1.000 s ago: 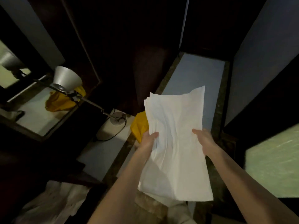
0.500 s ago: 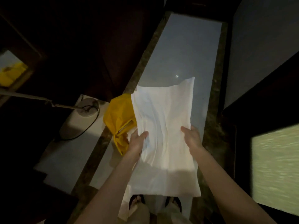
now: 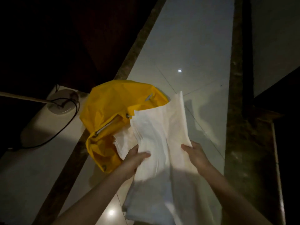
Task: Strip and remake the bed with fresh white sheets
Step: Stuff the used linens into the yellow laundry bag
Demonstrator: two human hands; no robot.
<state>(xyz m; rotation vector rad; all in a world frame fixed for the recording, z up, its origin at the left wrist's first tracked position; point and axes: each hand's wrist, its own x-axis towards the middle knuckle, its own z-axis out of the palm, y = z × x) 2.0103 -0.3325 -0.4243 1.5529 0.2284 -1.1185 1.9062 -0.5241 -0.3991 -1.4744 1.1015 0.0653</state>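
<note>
Two hands hold the folded white sheet [image 3: 162, 135] above the floor: left hand [image 3: 134, 159] pinching its left edge, right hand [image 3: 197, 155] gripping its right; its long axis runs away from the person, far end tipped toward the yellow bag [image 3: 112, 111] at the left

A plain white sheet [image 3: 162, 140], folded and faintly creased, is seen with no print on it; its lower part is greyed by shadow. A bright yellow bag [image 3: 113, 111] is shown beside it, trimmed with a white zip line and small silver studs. The floor [image 3: 186, 46] is made up of pale grey-white glossy tiles, bordered by strips of dark mottled brown stone [image 3: 235, 127]. A white round lamp base [image 3: 63, 103] is crossed by a black cable [image 3: 65, 127]. The surroundings at upper left are rendered in very dark brown, almost black.
</note>
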